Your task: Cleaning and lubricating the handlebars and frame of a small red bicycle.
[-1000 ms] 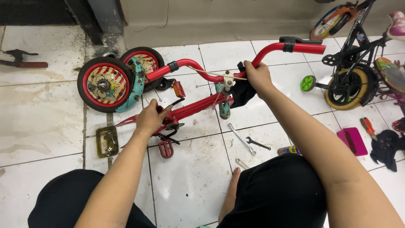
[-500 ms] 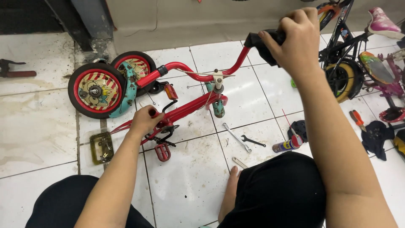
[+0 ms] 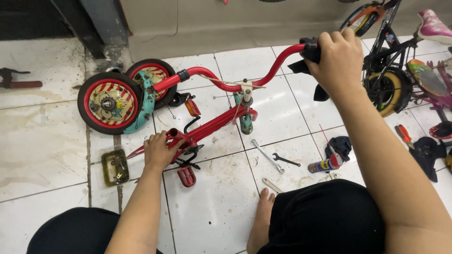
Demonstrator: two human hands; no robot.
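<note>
A small red children's bike frame (image 3: 214,124) lies on the white tiled floor, with two small red-and-black wheels (image 3: 106,106) at its left end. My left hand (image 3: 157,150) grips the frame near the crank and the red pedal (image 3: 186,176). My right hand (image 3: 336,59) is closed around the right end of the red handlebar (image 3: 278,61), over a black cloth (image 3: 308,54) wrapped on the grip. My bare foot (image 3: 262,214) rests on the tile below the frame.
Wrenches (image 3: 266,155) and a spray can (image 3: 324,164) lie on the tiles right of the frame. A yellowish pedal (image 3: 114,167) sits at the left. Other small bikes (image 3: 400,75), a screwdriver (image 3: 404,135) and dark rags (image 3: 426,150) crowd the right side.
My right hand slid from the handlebar's middle out to its right end, taking the black cloth along. My left hand stayed on the frame near the crank.
</note>
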